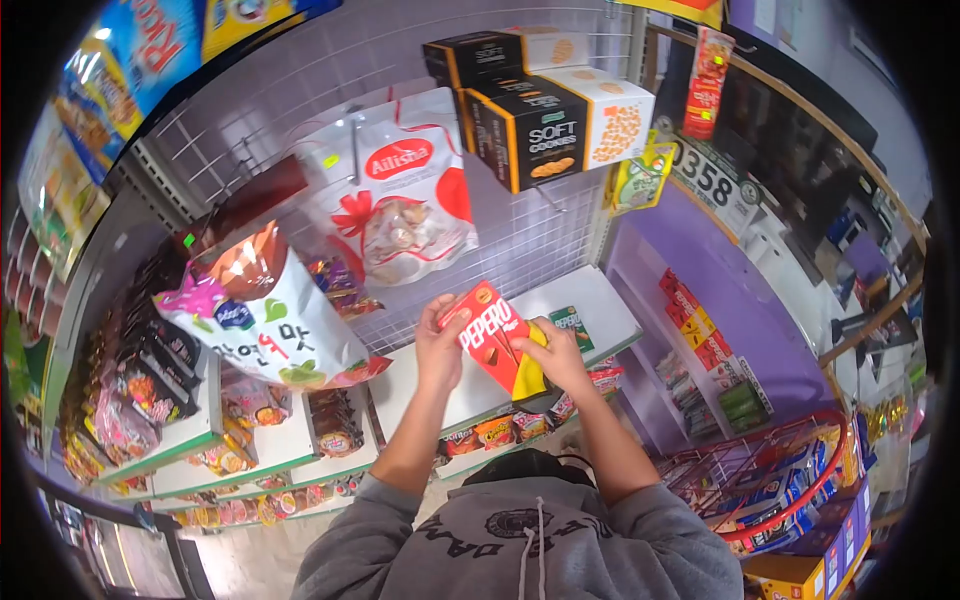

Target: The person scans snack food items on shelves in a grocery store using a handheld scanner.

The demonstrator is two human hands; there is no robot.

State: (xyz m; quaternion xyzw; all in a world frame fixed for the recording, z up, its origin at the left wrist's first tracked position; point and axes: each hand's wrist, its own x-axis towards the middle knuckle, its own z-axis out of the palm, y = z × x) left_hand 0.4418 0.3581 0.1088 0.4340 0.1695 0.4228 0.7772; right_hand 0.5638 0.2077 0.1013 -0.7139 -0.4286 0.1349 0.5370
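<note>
A red Pepero box is held up in front of a white shelf, tilted, with both hands on it. My left hand grips its left edge near the top. My right hand holds the lower right end, where a yellow box lies stacked under the red one. A green Pepero box lies flat on the shelf just behind my right hand.
Bags of sweets, a white Allisha bag and a large white snack bag, hang on a wire grid. Black Soft Cookies boxes sit higher up. A red wire basket of boxes stands at lower right, and snack shelves run along the left.
</note>
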